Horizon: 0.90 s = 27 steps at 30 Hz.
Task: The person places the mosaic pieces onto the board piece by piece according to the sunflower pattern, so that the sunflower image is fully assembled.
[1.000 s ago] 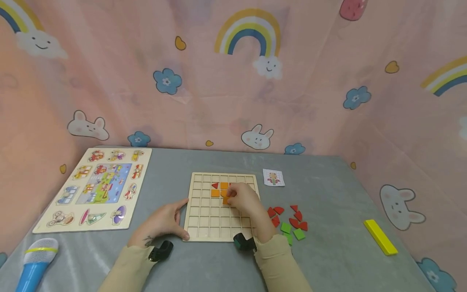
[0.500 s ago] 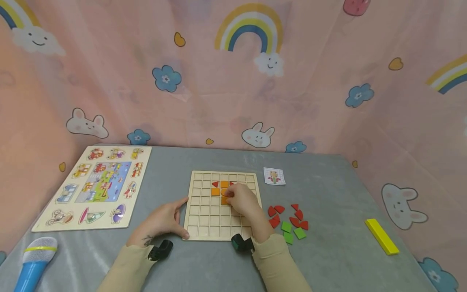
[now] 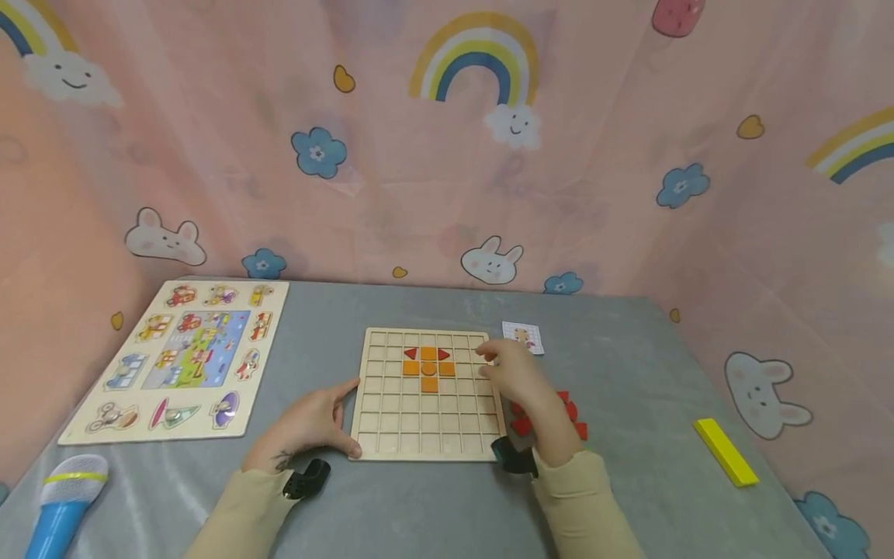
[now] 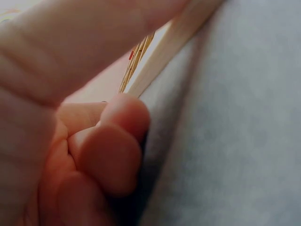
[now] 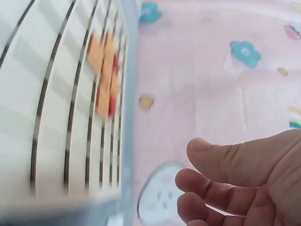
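A wooden grid board lies in the middle of the table. My left hand rests at its left side, thumb and forefinger spread against the edge and lower corner. Several orange pieces form a cross on the grid, with a red piece and another red piece beside its top. Over the board's right edge hovers my right hand, thumb and fingers apart, holding nothing; the right wrist view agrees. Loose red pieces lie right of the board, partly hidden by that hand and forearm.
A small printed pattern card lies behind my right hand. At the left are a picture puzzle board and a toy microphone. A yellow bar lies far right. A patterned curtain hangs behind the grey-covered table.
My right hand has left the orange pieces and moved right to the board's edge, uncovering the orange cross and right red piece. Its forearm now hides the green pieces. The left hand stays put.
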### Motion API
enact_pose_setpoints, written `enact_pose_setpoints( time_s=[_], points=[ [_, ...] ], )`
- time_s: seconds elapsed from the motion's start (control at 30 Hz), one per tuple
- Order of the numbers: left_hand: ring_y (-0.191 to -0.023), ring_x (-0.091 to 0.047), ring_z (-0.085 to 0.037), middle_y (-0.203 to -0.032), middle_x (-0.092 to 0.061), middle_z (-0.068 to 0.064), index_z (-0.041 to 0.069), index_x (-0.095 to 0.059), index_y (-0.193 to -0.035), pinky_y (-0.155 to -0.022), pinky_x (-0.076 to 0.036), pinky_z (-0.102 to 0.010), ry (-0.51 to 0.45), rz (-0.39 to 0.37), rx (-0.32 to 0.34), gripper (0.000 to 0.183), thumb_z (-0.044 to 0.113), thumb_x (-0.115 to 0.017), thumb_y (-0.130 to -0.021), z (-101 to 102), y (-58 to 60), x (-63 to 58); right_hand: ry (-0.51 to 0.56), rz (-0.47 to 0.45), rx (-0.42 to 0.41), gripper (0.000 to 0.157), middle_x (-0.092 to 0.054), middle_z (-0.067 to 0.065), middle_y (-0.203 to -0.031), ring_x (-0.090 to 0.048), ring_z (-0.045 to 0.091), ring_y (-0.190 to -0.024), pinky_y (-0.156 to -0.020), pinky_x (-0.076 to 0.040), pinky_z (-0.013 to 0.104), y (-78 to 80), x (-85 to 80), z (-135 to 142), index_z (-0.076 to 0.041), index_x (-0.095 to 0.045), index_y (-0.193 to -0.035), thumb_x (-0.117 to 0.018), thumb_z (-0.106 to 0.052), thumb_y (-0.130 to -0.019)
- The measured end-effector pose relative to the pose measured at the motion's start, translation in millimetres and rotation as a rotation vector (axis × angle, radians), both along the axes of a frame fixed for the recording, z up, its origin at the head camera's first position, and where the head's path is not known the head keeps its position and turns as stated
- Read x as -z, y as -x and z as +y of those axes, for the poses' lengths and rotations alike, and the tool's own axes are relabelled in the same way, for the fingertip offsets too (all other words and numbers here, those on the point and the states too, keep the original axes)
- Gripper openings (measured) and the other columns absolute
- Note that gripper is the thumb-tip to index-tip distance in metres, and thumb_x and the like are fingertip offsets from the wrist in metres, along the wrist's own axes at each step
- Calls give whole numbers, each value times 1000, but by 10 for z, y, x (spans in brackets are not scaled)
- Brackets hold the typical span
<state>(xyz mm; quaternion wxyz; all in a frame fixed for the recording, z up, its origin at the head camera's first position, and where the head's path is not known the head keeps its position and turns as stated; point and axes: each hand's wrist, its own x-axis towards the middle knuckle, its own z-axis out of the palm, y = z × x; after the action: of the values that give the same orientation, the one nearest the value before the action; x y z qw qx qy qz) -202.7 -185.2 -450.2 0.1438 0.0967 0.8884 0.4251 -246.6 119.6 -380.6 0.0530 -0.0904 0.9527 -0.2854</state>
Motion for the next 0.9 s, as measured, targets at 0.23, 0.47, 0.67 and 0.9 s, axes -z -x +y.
enact_pose_setpoints(
  time_s=[0.23,0.47,0.67,0.9],
  points=[
    [-46,-41,-12,-56,-51,-3,4,-33,-143,-43,-32,-27,1,0,-5,117,19,-92,-44,3,3,-9,-299,-49,126,24,-62,19,-100,-58,32,-90,-76,-46,47,69,113,817,5,-63,-103,-61,-6,-82],
    [-46,-41,-12,-56,-52,-3,3,-34,-142,-44,-31,-26,-1,-4,-13,117,21,-92,-43,15,-5,-13,-398,-180,205,15,-62,11,-84,-57,24,-75,-66,-47,41,9,250,1115,0,-65,-90,-66,-11,-80],
    [-46,-41,-12,-55,-51,-3,3,-34,-142,-43,-32,-26,-11,-7,-16,116,20,-92,-43,15,-19,-16,-368,-211,234,8,-61,9,-80,-55,23,-73,-62,-44,39,-1,259,1094,-4,-64,-84,-65,-11,-80],
    [-45,-40,-12,-55,-51,-3,4,-33,-143,-43,-32,-27,-18,-15,-10,116,19,-92,-44,22,-9,-12,-27,-146,227,8,-54,4,-67,-48,18,-58,-50,-39,29,48,183,848,-5,-59,-76,-64,-11,-79]
  ],
)
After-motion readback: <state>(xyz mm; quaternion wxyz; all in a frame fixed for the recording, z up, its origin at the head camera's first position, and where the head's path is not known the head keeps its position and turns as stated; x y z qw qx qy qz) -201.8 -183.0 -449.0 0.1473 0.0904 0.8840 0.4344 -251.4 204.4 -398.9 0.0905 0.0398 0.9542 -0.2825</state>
